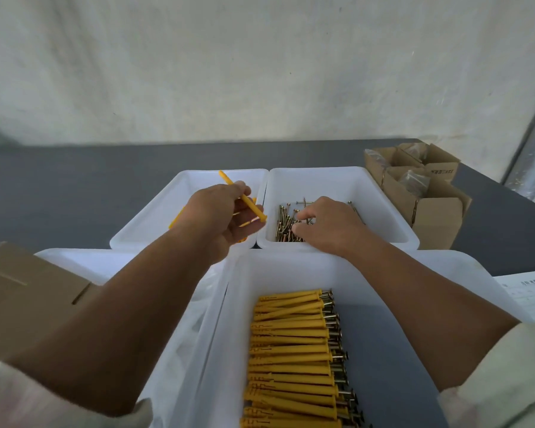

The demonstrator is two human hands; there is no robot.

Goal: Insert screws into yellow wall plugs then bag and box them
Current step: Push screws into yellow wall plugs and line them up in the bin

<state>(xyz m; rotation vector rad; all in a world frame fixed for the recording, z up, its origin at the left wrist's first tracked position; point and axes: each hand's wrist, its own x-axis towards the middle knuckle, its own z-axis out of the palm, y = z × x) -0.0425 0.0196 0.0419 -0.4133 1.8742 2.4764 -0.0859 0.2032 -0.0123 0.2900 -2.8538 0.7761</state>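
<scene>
The yellow plug is pinched in the left hand, just left of the screw tray, tilted with its wider end nearest that tray's wall and its tip pointing away. The fingers of that hand are closed round its middle. Inside the screw tray the right hand is down on the heap of screws, fingertips curled into it; whether they have caught one I cannot tell. Touching the screw tray on its left is the plug tray, with a few loose plugs under the left hand. On the near side of the screw tray a larger tray holds rows of finished plugs, screw heads showing. To the right of the screw tray stand open cardboard boxes on the table.

As I judge it, the trouble lies in the heap: the screws are tangled, so the fingers may lift two or none, or drop one outside the screw tray. The plug is gripped only at its middle, so a screw pushed in off-line could twist it or miss the opening
</scene>
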